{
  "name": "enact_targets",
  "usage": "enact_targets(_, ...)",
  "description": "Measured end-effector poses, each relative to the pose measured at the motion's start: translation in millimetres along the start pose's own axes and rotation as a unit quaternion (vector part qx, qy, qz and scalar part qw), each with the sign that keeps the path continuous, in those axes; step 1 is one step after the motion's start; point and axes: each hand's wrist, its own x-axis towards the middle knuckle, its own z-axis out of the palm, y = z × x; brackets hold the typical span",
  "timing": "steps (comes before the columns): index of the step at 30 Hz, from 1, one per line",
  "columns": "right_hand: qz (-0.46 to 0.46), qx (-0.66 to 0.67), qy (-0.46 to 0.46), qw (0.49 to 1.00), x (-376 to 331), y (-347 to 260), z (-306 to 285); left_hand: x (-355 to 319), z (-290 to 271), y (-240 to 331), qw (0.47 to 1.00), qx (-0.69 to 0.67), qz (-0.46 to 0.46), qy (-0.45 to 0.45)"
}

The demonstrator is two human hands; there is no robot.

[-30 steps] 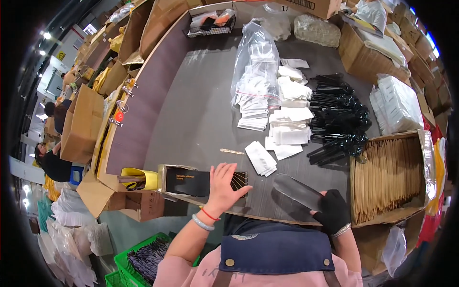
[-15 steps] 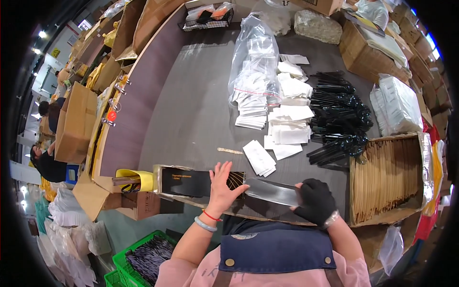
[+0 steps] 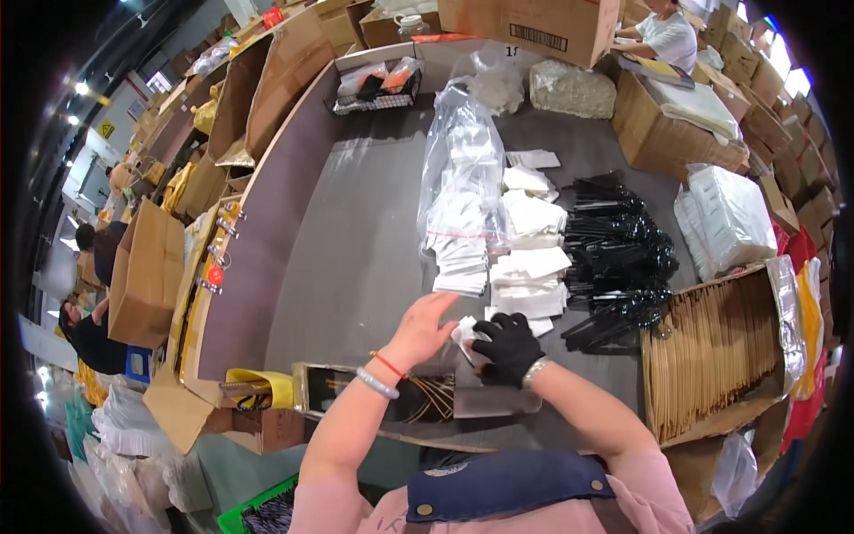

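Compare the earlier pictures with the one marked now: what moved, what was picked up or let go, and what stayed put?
The left hand left the open box and moved forward to a small white packet. The gloved right hand came in from the right, let go of the long clear sleeve, which now lies by the box, and took hold of the packet. The white packet stacks, black utensils and envelope box stayed put.

Small white packet (image 3: 464,334): mostly hiding under the gloved right hand (image 3: 507,347) and blurred left hand (image 3: 425,327). Open tray (image 3: 356,392): the forearms are covering its middle. Black utensil pile (image 3: 618,267): single pieces too small to tell.
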Motion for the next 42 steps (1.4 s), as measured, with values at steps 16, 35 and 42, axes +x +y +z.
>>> enact_targets(16,0.328,0.136,0.305,0.884,-181.1,54.4,-76.4,21.2,42.9,-19.2,0.975,0.188,0.118,-0.017)
enact_targets(35,0.678,-0.12,0.212,0.694,-383.1,156.3,-13.3,53.0,40.2,-22.6,0.96,0.265,0.073,0.055)
enact_targets(42,0.723,-0.06,0.265,0.635,-382.8,155.9,-27.2,32.5,16.0,14.6,0.975,0.174,0.14,0.004)
